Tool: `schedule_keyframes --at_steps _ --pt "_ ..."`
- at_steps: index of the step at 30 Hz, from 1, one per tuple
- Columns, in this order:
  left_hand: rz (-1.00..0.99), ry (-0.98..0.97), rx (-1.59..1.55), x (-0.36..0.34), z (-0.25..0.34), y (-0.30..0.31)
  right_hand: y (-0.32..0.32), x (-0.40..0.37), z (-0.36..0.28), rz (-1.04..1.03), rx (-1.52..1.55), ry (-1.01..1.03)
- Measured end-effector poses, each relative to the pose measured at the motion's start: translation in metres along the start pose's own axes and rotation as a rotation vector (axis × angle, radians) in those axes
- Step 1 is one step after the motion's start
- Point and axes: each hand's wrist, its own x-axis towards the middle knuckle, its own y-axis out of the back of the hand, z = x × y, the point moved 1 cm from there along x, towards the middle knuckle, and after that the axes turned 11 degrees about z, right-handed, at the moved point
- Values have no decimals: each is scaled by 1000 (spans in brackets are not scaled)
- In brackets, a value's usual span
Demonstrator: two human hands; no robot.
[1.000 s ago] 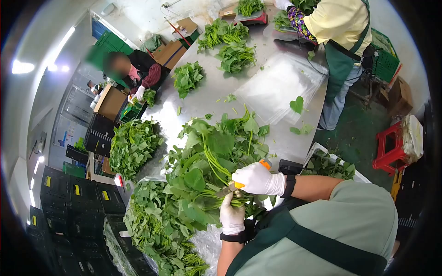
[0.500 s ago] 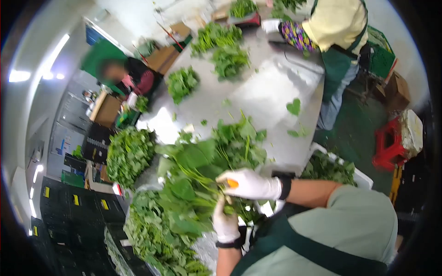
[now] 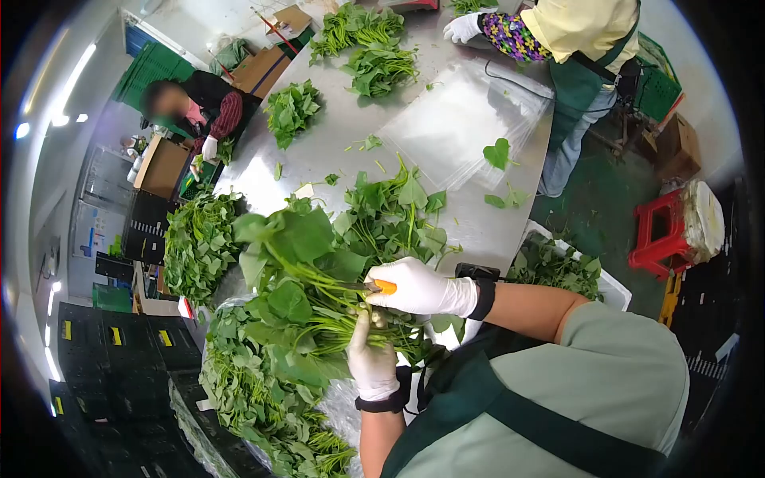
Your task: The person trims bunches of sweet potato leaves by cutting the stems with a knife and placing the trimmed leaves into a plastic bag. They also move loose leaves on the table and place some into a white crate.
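A loose heap of leaves lies just left of the left hand, which is gloved and closed around the stems of a bunch of greens. The bunch fans out up and left of both hands. Just above, touching the stems, the gloved right hand grips an orange-handled cutter. Its handle stuck out above the knuckles a second ago and now shows at the hand's left edge. The left hand's grip is unchanged.
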Motion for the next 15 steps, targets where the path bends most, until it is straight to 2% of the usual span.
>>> schedule_keyframes --at_steps 1,3,4,7,8,10,11,12,13,15 --pt "0 -2 2 2 -1 2 3 0 -3 1 2 1" --pt "40 23 45 8 -1 9 7 -3 -8 -245 104 -63" --pt "62 14 70 2 3 1 6 -10 -13 -242 215 -157" --pt "67 -44 50 11 4 4 9 -6 -15 -144 -18 10" --pt "67 -44 49 11 3 8 8 -4 -18 -144 -18 10" --pt "-12 -595 926 6 5 18 4 5 -24 36 -3 96" --pt "-61 -889 1353 7 5 13 -1 7 -24 37 -45 139" --pt "-2 -846 1273 4 1 7 -4 8 -23 16 -123 137" --pt "-23 -913 1372 8 2 13 -8 7 -22 -4 -197 131" --pt "50 -254 396 25 -7 29 -9 5 -17 19 -201 136"
